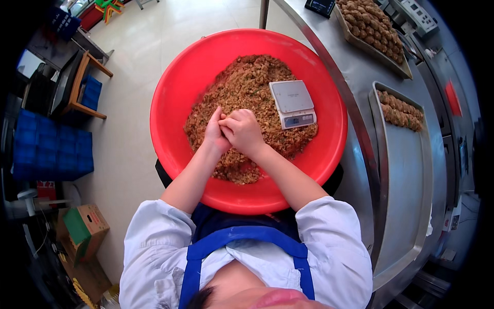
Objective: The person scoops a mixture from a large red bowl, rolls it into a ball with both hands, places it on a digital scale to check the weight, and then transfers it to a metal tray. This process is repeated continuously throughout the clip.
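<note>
My left hand (216, 131) and my right hand (244, 130) are cupped together, the right laid over the left palm. Whatever lies between them is hidden by the fingers. Both are held above a heap of crumbly brown minced mixture (247, 77) with green flecks, in a wide red plastic basin (173, 96). A white digital kitchen scale (293, 102) rests on the mixture to the right of my hands, with nothing on its metal plate. Part of the basin floor shows through the mixture near my forearms.
On the steel table (357, 96) at right, a metal tray (403, 193) holds short rows of shaped balls (401, 110) at its far end. Another tray (370, 46) is heaped with balls. Blue crates (54, 146), a wooden stool (87, 85) and a cardboard box (90, 222) stand at left.
</note>
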